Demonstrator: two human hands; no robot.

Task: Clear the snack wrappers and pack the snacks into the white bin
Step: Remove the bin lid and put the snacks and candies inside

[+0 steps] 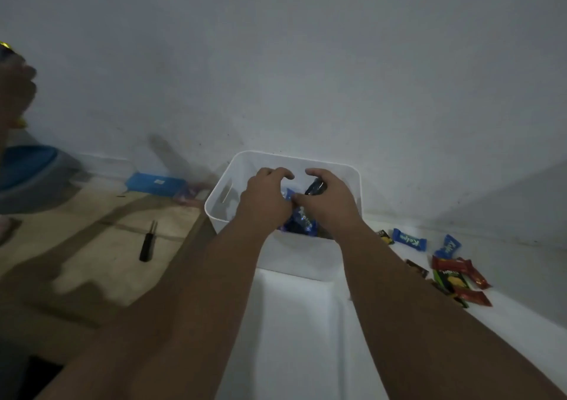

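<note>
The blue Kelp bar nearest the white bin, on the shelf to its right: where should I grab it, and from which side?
Pinch the blue Kelp bar across its flat middle, from above, with the right hand. It lies flat on the white shelf with clear space around it, and its crimped ends look thin and slippery. The white bin stands just left, so the carry is short.

Two small blue plastic snack wrappers (pixel 409 239) (pixel 448 246) lying right of the bin read "Kelp", other print staying too blurred to read.
</note>
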